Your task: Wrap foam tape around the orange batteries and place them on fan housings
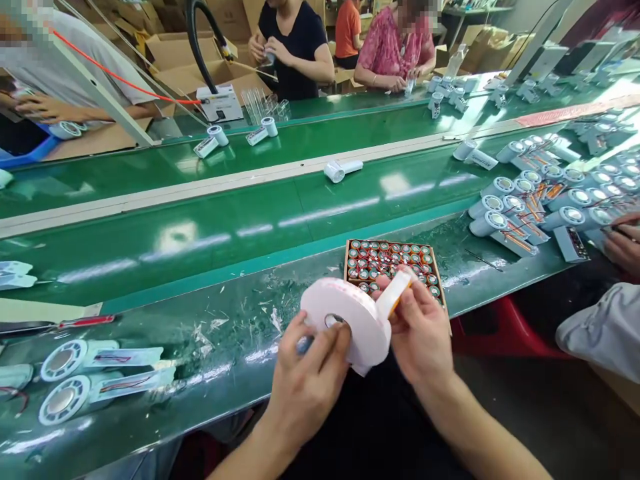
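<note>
One round, hollow-cored white tape roll (345, 297) is clamped in the left hand (313, 373) — one white strip (396, 292) lies against one orange piece (398, 304) pinched in the right hand (423, 327), near one brown cardboard box (439, 275).

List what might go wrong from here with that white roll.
1. The left hand grips the white roll around its core; if that grip loosened, the roll might drop.
2. The right hand holds the white strip near the box of cells; if sticky, it could snag the red wires.
3. Pale scraps litter the green bench; a tacky strip touching them may pick some up.
</note>
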Motion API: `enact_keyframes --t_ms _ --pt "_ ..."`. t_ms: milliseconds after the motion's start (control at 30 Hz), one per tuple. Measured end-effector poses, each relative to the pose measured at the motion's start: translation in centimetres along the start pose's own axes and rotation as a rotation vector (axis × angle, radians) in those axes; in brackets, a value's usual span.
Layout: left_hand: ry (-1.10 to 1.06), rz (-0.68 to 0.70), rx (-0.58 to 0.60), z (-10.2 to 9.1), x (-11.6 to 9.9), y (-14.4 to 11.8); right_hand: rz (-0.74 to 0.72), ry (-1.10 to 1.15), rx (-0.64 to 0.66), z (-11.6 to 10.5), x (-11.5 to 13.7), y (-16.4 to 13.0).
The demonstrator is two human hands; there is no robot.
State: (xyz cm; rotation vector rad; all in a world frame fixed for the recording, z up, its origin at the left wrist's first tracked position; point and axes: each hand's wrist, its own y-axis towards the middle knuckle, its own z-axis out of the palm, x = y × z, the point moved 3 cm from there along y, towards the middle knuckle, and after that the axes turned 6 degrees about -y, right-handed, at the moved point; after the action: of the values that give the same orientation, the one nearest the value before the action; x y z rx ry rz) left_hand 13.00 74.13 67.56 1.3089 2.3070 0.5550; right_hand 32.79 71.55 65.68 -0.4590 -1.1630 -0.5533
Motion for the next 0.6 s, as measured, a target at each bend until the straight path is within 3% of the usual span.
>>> enact_keyframes --t_ms 67,133,167,267,367,467,533,600 --pt "0.015 -0.039 -0.005 0.1 -0.1 -1.4 -0.205 -0.017 -0.061 -1.9 3.9 2.2" --pt "0.091 -0.118 0.027 -0.3 2.2 -3.4 -0.449 -0.016 -0.192 -4.4 7.8 4.7" --pt "0.132 -0.176 0.048 -0.6 4.2 -4.7 -0.505 -0.019 -0.231 -5.5 9.0 5.6" --pt "0.140 -0.314 0.151 -1.2 10.7 -8.9 -0.365 -0.043 -0.130 -7.5 8.7 7.1" --pt "0.041 -0.359 0.167 -1.3 14.4 -9.9 -0.237 -0.116 0.007 -8.0 5.3 7.2" --pt "-0.067 -0.375 0.071 -0.9 14.3 -4.7 -0.272 -0.196 0.044 -8.1 3.2 7.8" --pt "-0.166 -0.331 0.066 0.6 13.8 2.3 -0.273 -0.165 0.041 -8.2 2.7 8.6" --pt "-0.262 -0.308 0.174 3.9 14.0 11.1 -0.254 -0.129 0.004 -8.6 2.6 9.3"
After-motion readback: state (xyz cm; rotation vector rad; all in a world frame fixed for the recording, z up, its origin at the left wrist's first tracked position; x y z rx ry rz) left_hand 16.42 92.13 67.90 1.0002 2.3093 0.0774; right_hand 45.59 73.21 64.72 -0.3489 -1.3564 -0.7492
